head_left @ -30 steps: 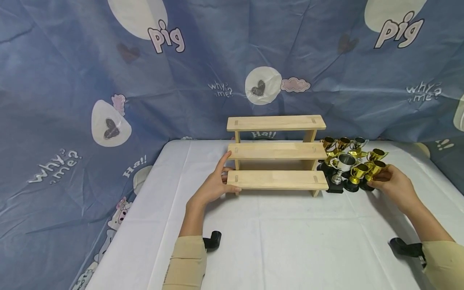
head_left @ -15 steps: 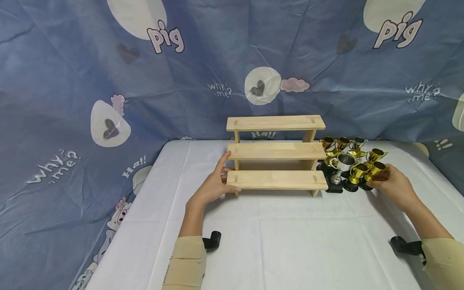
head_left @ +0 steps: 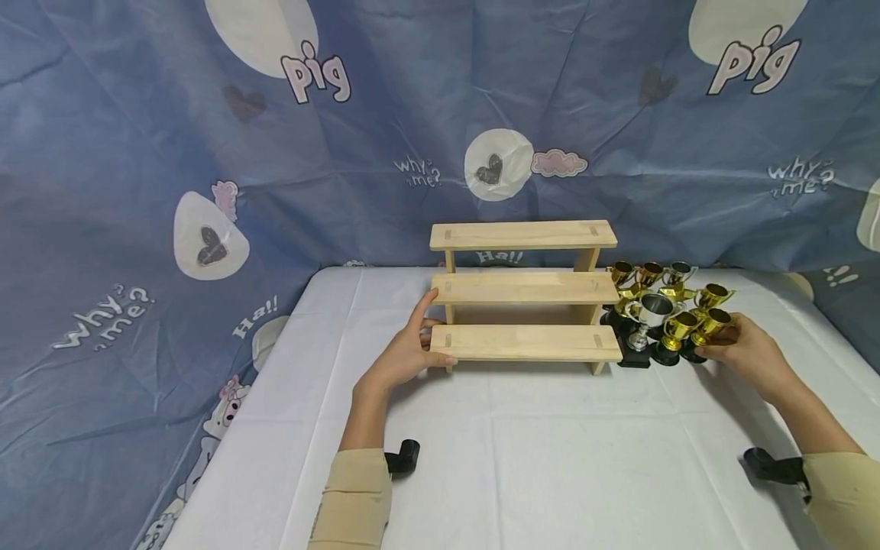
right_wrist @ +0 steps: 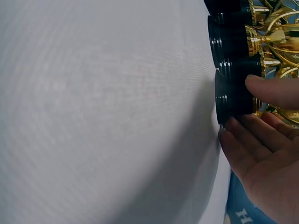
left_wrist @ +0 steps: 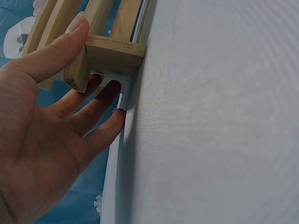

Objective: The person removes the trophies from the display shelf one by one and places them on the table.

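Note:
A three-tier wooden display stand [head_left: 525, 342] stands on the white-covered table. My left hand [head_left: 401, 355] touches its left end, thumb on the lowest board and index finger at the middle one. In the left wrist view, the fingers [left_wrist: 110, 133] are spread and slightly bent beside the board's end. Several small trophy cups stand upright and crowded to the stand's right. My right hand [head_left: 752, 355] holds the nearest right gold trophy [head_left: 715, 317] with the thumb in front of its black base [right_wrist: 233, 93] and the fingers at its outer side. Its base rests on the table.
A larger silver trophy [head_left: 653, 309] on a square black base and another gold trophy [head_left: 679, 328] stand close by. A blue printed curtain [head_left: 371, 114] hangs behind and left of the table. White cloth [head_left: 550, 458] covers the tabletop in front of the stand.

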Motion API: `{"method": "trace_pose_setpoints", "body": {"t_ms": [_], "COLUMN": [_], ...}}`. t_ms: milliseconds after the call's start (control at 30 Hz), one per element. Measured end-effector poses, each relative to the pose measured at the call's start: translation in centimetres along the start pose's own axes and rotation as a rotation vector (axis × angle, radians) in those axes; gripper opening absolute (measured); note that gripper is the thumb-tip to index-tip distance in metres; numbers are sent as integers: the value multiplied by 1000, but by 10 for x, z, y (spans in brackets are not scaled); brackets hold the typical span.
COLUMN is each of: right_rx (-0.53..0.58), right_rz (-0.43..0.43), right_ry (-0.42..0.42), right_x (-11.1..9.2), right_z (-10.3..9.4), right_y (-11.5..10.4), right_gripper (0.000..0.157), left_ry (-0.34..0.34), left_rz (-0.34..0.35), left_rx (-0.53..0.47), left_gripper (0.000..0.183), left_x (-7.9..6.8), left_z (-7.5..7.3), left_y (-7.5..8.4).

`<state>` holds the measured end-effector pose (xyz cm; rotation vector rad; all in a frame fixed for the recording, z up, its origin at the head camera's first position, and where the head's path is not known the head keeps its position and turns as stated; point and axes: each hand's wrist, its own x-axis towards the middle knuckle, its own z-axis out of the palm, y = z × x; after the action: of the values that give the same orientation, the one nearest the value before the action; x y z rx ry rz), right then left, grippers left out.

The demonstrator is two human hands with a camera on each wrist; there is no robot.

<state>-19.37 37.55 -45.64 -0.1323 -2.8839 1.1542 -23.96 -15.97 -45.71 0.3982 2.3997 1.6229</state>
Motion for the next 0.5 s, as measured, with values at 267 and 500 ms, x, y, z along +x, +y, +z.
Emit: {"method": "trace_pose_setpoints", "body": {"t_ms": [267, 500], "right_rx": [72, 55], "right_rz": [-17, -89], "right_ry": [-26, 35], "right_x": [-3, -6], "right_z": [-7, -15], "right_y": [3, 0], "right_gripper": [92, 86], "left_ry": [9, 13], "left_rz": [-11, -9], "left_rx": [4, 26], "left_gripper": [121, 121], "left_x": [-1, -1], "left_z": [1, 0], "left_y": [2, 1]}}
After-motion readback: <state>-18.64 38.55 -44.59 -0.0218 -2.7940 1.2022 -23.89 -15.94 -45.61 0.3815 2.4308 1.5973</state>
